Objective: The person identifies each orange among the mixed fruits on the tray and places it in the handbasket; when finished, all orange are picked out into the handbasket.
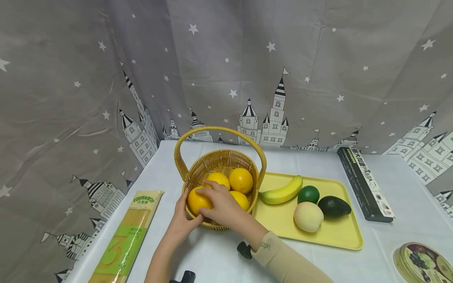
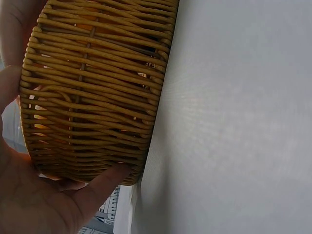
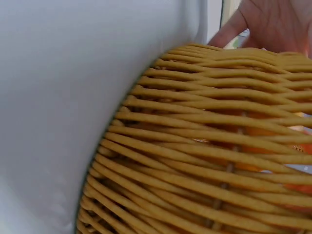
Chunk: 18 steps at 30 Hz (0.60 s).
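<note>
A round wicker basket (image 1: 226, 155) with a tall arched handle stands on the white cloth, holding several oranges (image 1: 241, 181). My left hand (image 1: 181, 226) grips the basket's left front rim, with one finger (image 2: 105, 187) lying along the outside of the wicker in the left wrist view. Reaching in over the front rim, my right hand (image 1: 224, 206) holds the front-left orange (image 1: 199, 202) between thumb and fingers. The right wrist view mostly shows the basket wall (image 3: 204, 146), with the left hand (image 3: 278, 24) at its far side; the right hand's fingers are hidden there.
Right of the basket, a yellow tray (image 1: 339, 237) carries a banana (image 1: 283, 192), a green fruit (image 1: 308, 195), a pale peach (image 1: 308, 217) and an avocado (image 1: 334, 206). A pasta bag (image 1: 124, 239) lies left, a black pasta box (image 1: 366, 184) far right, a round tin (image 1: 424, 263) front right.
</note>
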Each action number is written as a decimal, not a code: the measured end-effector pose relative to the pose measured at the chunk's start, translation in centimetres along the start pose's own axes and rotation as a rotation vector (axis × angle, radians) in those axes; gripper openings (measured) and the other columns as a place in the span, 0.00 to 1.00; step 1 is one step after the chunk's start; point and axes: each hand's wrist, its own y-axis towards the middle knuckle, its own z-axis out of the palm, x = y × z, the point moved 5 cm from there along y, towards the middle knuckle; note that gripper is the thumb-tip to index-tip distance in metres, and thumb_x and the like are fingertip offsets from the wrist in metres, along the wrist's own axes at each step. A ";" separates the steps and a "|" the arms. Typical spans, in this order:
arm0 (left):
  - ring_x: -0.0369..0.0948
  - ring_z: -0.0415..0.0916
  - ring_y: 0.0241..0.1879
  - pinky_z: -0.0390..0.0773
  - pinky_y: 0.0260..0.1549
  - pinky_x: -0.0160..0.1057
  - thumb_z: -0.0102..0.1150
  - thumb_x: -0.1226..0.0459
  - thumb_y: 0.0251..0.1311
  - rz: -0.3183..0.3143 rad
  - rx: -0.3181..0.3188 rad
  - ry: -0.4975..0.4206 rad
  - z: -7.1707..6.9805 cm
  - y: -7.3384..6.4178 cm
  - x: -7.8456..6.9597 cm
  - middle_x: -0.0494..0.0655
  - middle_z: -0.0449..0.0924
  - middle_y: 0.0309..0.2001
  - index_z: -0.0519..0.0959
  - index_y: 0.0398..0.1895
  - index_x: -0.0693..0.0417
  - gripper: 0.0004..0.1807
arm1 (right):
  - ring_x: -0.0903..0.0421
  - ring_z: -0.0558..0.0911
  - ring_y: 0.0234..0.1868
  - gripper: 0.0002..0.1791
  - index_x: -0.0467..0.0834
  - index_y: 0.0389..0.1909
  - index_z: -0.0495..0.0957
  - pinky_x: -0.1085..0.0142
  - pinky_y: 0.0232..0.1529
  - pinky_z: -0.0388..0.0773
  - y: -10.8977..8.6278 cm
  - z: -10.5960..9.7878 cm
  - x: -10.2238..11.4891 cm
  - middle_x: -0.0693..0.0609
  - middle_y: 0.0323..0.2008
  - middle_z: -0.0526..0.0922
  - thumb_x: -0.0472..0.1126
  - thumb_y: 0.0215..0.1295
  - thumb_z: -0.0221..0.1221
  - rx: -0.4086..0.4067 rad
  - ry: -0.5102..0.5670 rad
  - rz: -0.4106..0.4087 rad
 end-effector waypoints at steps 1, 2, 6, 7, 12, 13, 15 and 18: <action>0.62 0.38 0.72 0.48 0.64 0.65 0.64 0.59 0.54 -0.001 0.001 -0.001 0.0 0.0 0.0 0.63 0.36 0.75 0.38 0.77 0.55 0.54 | 0.45 0.69 0.63 0.28 0.51 0.62 0.74 0.52 0.60 0.68 -0.1 0.0 0.0 0.46 0.67 0.66 0.47 0.60 0.65 0.000 -0.004 -0.004; 0.61 0.38 0.72 0.47 0.64 0.65 0.64 0.59 0.54 -0.003 0.000 -0.002 0.0 0.0 0.0 0.63 0.36 0.75 0.39 0.77 0.55 0.54 | 0.45 0.69 0.63 0.27 0.50 0.62 0.74 0.53 0.60 0.68 -0.2 0.0 0.1 0.47 0.67 0.66 0.47 0.60 0.64 0.001 -0.006 -0.007; 0.61 0.37 0.72 0.46 0.64 0.64 0.64 0.59 0.54 -0.007 -0.001 -0.001 0.1 0.1 -0.1 0.63 0.36 0.75 0.38 0.77 0.56 0.55 | 0.46 0.69 0.64 0.30 0.51 0.65 0.71 0.53 0.61 0.68 -0.4 -0.2 0.1 0.48 0.68 0.66 0.47 0.61 0.64 -0.003 -0.010 -0.010; 0.61 0.37 0.72 0.46 0.64 0.64 0.64 0.59 0.54 -0.010 -0.001 0.000 0.2 0.1 0.0 0.63 0.36 0.75 0.38 0.77 0.56 0.55 | 0.46 0.68 0.64 0.31 0.51 0.66 0.70 0.52 0.61 0.68 -0.5 -0.3 0.1 0.48 0.68 0.65 0.48 0.61 0.64 -0.004 -0.006 -0.008; 0.61 0.37 0.73 0.47 0.64 0.65 0.64 0.58 0.55 -0.019 -0.001 0.009 0.2 0.1 0.0 0.63 0.35 0.75 0.38 0.77 0.55 0.54 | 0.44 0.66 0.66 0.38 0.54 0.72 0.62 0.48 0.61 0.67 -0.9 -0.9 0.1 0.50 0.72 0.60 0.50 0.61 0.63 -0.009 0.009 -0.004; 0.61 0.37 0.72 0.47 0.64 0.65 0.64 0.58 0.55 -0.019 -0.002 0.011 0.2 0.1 -0.1 0.62 0.35 0.75 0.39 0.77 0.55 0.54 | 0.44 0.66 0.67 0.39 0.54 0.72 0.61 0.47 0.62 0.66 -1.0 -1.1 0.2 0.50 0.72 0.59 0.50 0.60 0.63 -0.013 0.016 -0.006; 0.62 0.37 0.72 0.47 0.63 0.66 0.65 0.56 0.56 -0.017 -0.003 0.020 0.1 0.1 -0.1 0.63 0.35 0.75 0.39 0.77 0.55 0.54 | 0.44 0.64 0.68 0.40 0.54 0.73 0.59 0.46 0.63 0.65 -1.2 -1.7 0.3 0.50 0.73 0.58 0.50 0.60 0.63 -0.025 0.033 -0.011; 0.63 0.37 0.72 0.47 0.63 0.66 0.65 0.55 0.57 -0.014 -0.005 0.023 0.0 0.0 -0.1 0.64 0.35 0.75 0.39 0.77 0.54 0.54 | 0.45 0.61 0.69 0.42 0.55 0.74 0.58 0.45 0.63 0.63 -1.6 -2.6 0.7 0.52 0.73 0.56 0.51 0.60 0.64 -0.054 0.060 -0.015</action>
